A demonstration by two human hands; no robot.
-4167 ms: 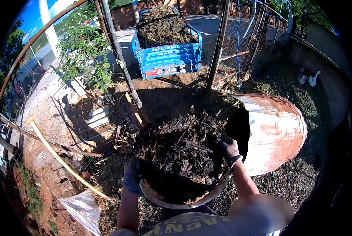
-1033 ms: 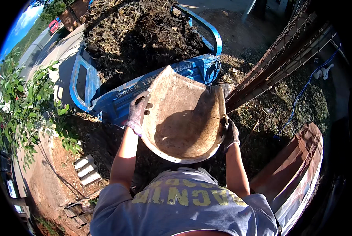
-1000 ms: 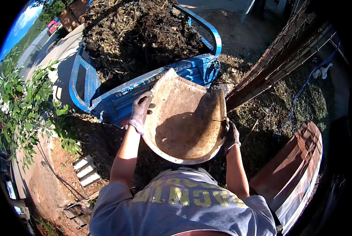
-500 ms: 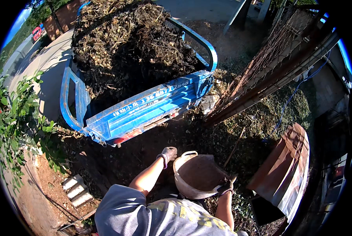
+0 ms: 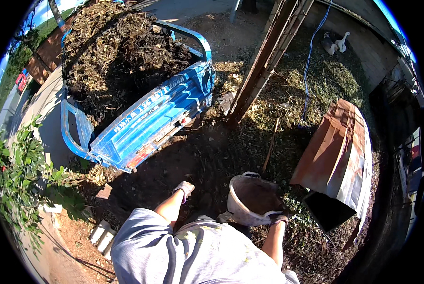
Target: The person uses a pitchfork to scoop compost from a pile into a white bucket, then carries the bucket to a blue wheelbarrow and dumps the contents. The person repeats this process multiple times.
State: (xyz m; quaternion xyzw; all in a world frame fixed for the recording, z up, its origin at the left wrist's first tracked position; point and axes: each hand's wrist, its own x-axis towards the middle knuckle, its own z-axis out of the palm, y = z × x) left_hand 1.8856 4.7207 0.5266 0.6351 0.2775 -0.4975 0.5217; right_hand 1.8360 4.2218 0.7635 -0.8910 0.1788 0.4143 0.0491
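Observation:
My right hand [image 5: 279,218], in a dark glove, grips the near right rim of a worn, pale tub [image 5: 237,204]. The tub tilts beside my body, its brownish inside facing up and a loop handle showing on its far rim. I cannot see whether it touches the ground. My left hand [image 5: 186,188], in a light glove with a purplish cuff, hangs left of the tub, apart from it. Its fingers look curled in, with nothing visible in them. Ahead to the left stands a blue cart bed [image 5: 150,124], heaped with dark compost-like plant litter [image 5: 122,52].
A rusty metal sheet [image 5: 333,151] stands at the right. A thin stick [image 5: 271,144] lies beyond the tub, near a rusty post [image 5: 264,61]. A blue hose [image 5: 309,61] hangs behind; a white goose [image 5: 342,42] is farther back. Leafy branches [image 5: 18,165] crowd the left.
My view has turned to the right, so the cart sits farther left. The tub and right hand have shifted right, away from the left hand. The goose has come into view.

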